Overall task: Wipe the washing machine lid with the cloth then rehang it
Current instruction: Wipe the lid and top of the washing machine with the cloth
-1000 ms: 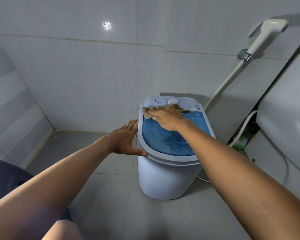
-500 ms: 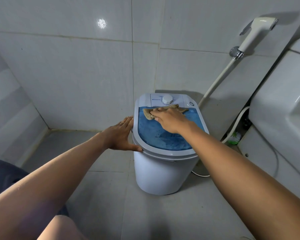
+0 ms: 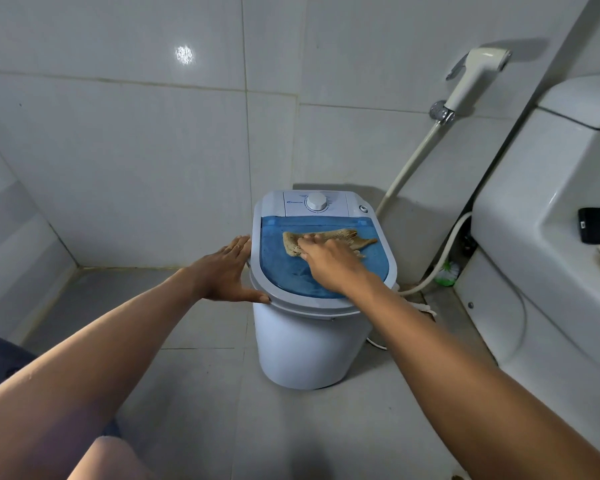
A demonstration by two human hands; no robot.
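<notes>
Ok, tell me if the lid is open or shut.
Shut: the lid lies flat in its rim, cloth and right hand on top.

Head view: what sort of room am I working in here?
Most likely a small tiled bathroom: a toilet cistern stands at right, a bidet sprayer hangs on the wall, and a compact washing machine sits on the tiled floor.

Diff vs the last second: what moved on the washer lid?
The right hand dragged the tan knitted cloth off the far edge of the translucent blue lid, towards the person and slightly right. A strip of blue now shows behind it. Unchanged: the right hand presses on the cloth, and the left hand braces the left rim of the small white washing machine.
</notes>
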